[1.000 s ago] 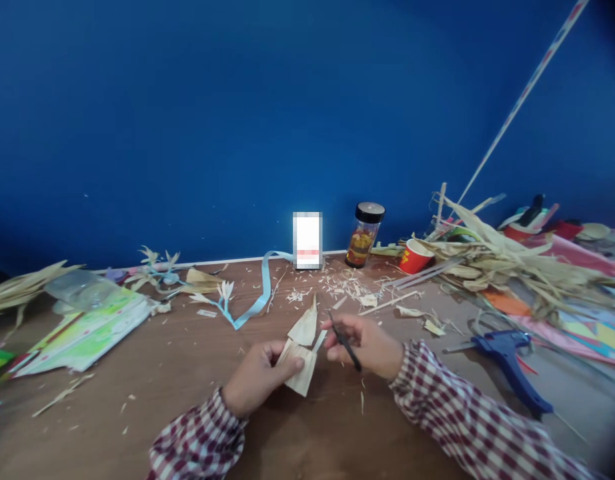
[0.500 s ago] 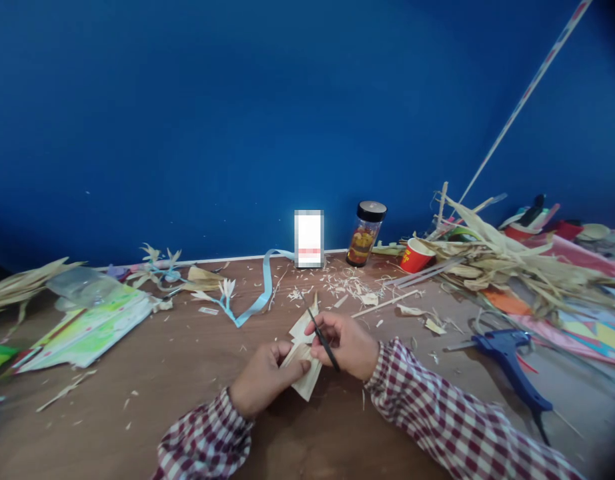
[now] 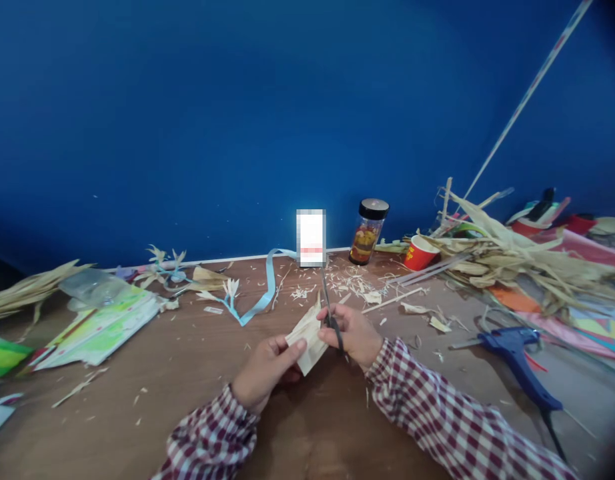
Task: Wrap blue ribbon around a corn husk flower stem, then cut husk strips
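Note:
My left hand (image 3: 265, 370) pinches a folded piece of pale corn husk (image 3: 307, 337) just above the wooden table (image 3: 187, 373). My right hand (image 3: 355, 333) grips small black-handled scissors (image 3: 330, 310), whose blades point up and away along the husk's right edge. Both hands meet at the table's middle, in checked red-and-white sleeves.
A blue glue gun (image 3: 517, 353) lies to the right. A heap of dry husks (image 3: 512, 263), a red paper cup (image 3: 418, 253) and a jar (image 3: 368, 232) stand at the back right. A light blue ribbon (image 3: 262, 297), husk flowers (image 3: 162, 267) and green papers (image 3: 100, 327) lie to the left.
My right hand has swung the scissors from pointing down and right to pointing up, and brought them against the husk. The left hand has turned the husk flatter.

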{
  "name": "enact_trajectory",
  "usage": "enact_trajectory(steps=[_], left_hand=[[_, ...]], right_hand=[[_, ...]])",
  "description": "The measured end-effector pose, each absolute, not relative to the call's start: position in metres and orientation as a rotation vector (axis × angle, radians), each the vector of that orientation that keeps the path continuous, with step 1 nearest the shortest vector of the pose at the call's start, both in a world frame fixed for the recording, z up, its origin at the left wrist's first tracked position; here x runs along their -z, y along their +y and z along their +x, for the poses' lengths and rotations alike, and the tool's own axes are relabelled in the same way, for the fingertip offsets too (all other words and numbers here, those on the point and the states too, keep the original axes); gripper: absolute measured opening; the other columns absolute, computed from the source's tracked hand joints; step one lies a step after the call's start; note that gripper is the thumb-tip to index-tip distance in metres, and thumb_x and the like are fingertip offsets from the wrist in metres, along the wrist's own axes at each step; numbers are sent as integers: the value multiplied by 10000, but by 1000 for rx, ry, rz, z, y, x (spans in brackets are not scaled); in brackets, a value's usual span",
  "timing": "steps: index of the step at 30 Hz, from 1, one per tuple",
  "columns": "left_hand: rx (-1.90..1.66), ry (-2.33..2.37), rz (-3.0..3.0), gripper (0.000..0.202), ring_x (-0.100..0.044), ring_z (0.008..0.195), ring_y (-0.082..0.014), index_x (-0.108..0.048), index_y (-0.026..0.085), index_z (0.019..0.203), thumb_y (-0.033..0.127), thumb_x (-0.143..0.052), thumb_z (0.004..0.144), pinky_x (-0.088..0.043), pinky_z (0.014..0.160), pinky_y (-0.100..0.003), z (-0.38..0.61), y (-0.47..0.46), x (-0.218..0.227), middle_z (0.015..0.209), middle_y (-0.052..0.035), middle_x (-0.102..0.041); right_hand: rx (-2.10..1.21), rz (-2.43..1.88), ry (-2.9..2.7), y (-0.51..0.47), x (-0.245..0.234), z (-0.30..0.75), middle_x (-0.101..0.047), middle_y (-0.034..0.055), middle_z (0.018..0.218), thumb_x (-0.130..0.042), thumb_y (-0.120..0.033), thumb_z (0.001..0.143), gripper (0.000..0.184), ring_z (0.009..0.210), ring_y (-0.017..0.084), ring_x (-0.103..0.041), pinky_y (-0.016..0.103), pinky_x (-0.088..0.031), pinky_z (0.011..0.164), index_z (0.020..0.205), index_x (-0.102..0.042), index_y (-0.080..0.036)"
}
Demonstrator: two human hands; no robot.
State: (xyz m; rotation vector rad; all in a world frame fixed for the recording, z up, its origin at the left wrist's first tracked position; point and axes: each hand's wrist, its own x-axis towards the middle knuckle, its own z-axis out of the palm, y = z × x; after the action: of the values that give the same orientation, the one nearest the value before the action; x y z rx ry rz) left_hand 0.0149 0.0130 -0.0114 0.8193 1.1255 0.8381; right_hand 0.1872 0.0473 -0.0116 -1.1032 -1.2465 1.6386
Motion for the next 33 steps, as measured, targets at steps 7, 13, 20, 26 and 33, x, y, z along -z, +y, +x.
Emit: enact_trajectory(steps=[7,13,20,26,33], left_hand=[[-1000,1006,693,343,-612,707,-174,-686,93,877,290,-743,603,-457,648,-251,25,9,12,773,-81,-699],[-970,997,690,318,-601,659,-153,-699,89,830,303,-744,599,-449,602,-226,24,8,9,731,-78,-694],[-1040,1109,727,291,-469,471,-52,-674,102,783,325,-735,607,-330,409,-135,21,12,7,558,1,-588],[-998,1165,704,284,-369,401,-11,-641,103,731,333,-740,596,-218,307,-95,18,14,3,539,34,-518],[-1023,1210,507,233,-600,584,-103,-614,115,900,192,-681,691,-516,482,-178,22,12,3,765,-61,-657]], right_hand=[[-1603,-1067,-1214,38,10,175,-526,-65,595,-714,-151,580,332,487,49,-427,165,-326,460,850,-522,-170],[-1565,-1058,-1254,35,12,173,-530,-56,615,-719,-152,591,344,506,51,-434,164,-328,466,872,-521,-161],[-1545,-1031,-1328,31,14,175,-569,-21,746,-705,-180,618,394,595,79,-506,188,-388,523,965,-517,-185],[-1456,-1093,-1425,29,17,174,-540,-46,662,-662,-160,641,326,549,67,-475,176,-381,502,936,-522,-179],[-1429,-1154,-1414,28,21,172,-570,-37,669,-684,-152,619,340,572,78,-499,184,-395,523,918,-522,-177]])
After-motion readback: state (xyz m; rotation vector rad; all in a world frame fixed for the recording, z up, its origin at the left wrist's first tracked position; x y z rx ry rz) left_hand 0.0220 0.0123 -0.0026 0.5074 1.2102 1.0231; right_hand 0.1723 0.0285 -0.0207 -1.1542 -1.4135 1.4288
